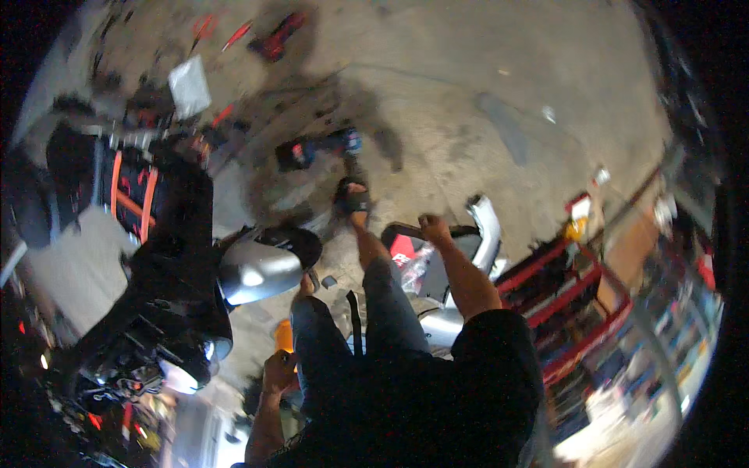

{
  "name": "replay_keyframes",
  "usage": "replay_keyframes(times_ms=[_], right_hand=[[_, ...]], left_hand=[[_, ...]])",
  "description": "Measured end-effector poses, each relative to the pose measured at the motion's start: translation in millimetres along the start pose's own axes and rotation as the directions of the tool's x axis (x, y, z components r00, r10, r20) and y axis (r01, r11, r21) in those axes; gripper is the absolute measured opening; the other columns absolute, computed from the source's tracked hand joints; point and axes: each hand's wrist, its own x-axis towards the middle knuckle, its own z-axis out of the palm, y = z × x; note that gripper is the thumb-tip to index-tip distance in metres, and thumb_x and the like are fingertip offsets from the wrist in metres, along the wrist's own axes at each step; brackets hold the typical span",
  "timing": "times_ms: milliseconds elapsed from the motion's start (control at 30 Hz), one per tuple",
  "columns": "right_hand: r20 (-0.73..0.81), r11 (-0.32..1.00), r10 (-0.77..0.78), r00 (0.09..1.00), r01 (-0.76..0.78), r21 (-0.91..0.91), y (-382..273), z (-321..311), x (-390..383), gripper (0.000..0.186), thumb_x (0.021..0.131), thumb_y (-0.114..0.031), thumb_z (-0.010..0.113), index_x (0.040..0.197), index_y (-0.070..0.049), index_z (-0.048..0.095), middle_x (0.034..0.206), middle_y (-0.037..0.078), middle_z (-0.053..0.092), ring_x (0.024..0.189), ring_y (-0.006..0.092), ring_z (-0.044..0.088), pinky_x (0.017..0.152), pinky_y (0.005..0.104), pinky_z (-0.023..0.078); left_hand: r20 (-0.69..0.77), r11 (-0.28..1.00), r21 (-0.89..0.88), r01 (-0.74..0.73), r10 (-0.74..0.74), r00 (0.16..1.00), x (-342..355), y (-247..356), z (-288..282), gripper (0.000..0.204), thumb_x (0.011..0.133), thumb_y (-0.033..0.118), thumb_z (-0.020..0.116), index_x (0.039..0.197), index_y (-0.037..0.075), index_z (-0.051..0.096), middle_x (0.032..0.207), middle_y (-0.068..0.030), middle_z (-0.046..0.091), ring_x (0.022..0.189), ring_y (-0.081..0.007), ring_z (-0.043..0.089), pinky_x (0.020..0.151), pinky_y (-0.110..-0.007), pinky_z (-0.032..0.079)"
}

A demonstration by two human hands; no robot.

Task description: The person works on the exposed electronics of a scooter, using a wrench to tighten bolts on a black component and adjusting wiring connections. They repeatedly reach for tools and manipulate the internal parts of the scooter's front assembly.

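My left hand (279, 370) is beside my left thigh, its fingers curled closed. An orange object (283, 335) shows right behind that hand; I cannot make out whether it is held or just stands there. My right hand (434, 228) is out ahead of my right knee, closed, and what may be in it is too small to see. Below it on the floor lies a dark panel with a silver edge (485, 222), bearing a red patch and clear plastic wrap (417, 269). A silver rounded cover (261, 269) is to the left of my legs.
A black motorcycle (164, 257) with orange straps (129, 195) stands at left. Cordless power tools (343, 142) and red-handled tools (238, 35) lie on the floor ahead. A red tool cart (558, 300) stands at right, near a cluttered bench (655, 351).
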Motion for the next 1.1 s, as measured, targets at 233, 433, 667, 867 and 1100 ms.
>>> replay_keyframes(times_ms=[233,433,667,867,1100], right_hand=[[-0.212,0.881,0.439,0.873,-0.464,-0.09,-0.9,-54.2,-392.4,0.043,0.084,-0.042,0.052,0.099,-0.005,0.068,0.098,0.02,0.067,0.099,0.0358,0.062,0.088,0.0411,0.047],[-0.283,0.526,0.821,0.496,-0.464,0.713,-0.2,65.2,-507.3,0.031,0.088,-0.03,0.054,0.102,-0.003,0.062,0.072,0.008,0.062,0.058,0.0175,0.058,0.052,0.0328,0.046],[-0.193,0.462,0.797,0.573,-0.372,0.805,9.2,108.2,-536.2,0.033,0.087,-0.03,0.054,0.096,-0.002,0.066,0.074,0.011,0.065,0.06,0.0191,0.06,0.059,0.034,0.049],[-0.465,0.485,0.87,0.164,-0.112,0.867,162.3,19.7,-518.5,0.025,0.085,-0.022,0.058,0.091,0.002,0.065,0.07,0.011,0.063,0.055,0.0166,0.056,0.054,0.0319,0.048],[-0.596,0.619,0.665,-0.449,-0.114,0.777,349.5,-262.7,-589.9,0.029,0.082,-0.024,0.059,0.1,-0.001,0.065,0.092,0.021,0.066,0.089,0.0333,0.065,0.08,0.0385,0.05]], left_hand=[[0.017,0.963,0.039,-0.268,0.268,0.963,21.1,77.3,-86.4,0.026,0.084,0.025,0.061,0.08,0.0,0.06,0.072,-0.0148,0.062,0.069,-0.026,0.061,0.066,-0.036,0.047],[0.28,0.943,-0.081,-0.324,0.334,0.9,46.7,152.5,-94.2,0.022,0.095,0.024,0.048,0.093,0.004,0.055,0.07,-0.0081,0.06,0.052,-0.0148,0.055,0.045,-0.029,0.042],[0.34,0.749,0.147,-0.646,0.575,0.744,11.9,231.4,-65.9,0.024,0.095,0.027,0.048,0.091,0.004,0.055,0.065,-0.0057,0.057,0.051,-0.0136,0.052,0.048,-0.029,0.042],[0.387,0.729,0.282,-0.624,0.509,0.769,43.7,272.9,-47.5,0.024,0.093,0.027,0.051,0.094,0.003,0.057,0.073,-0.0066,0.059,0.059,-0.0145,0.054,0.053,-0.03,0.044],[0.382,0.887,0.279,-0.368,0.249,0.89,105.9,411.7,-28.3,0.018,0.089,0.021,0.051,0.09,0.004,0.056,0.068,-0.0083,0.059,0.052,-0.0168,0.053,0.043,-0.033,0.04]])
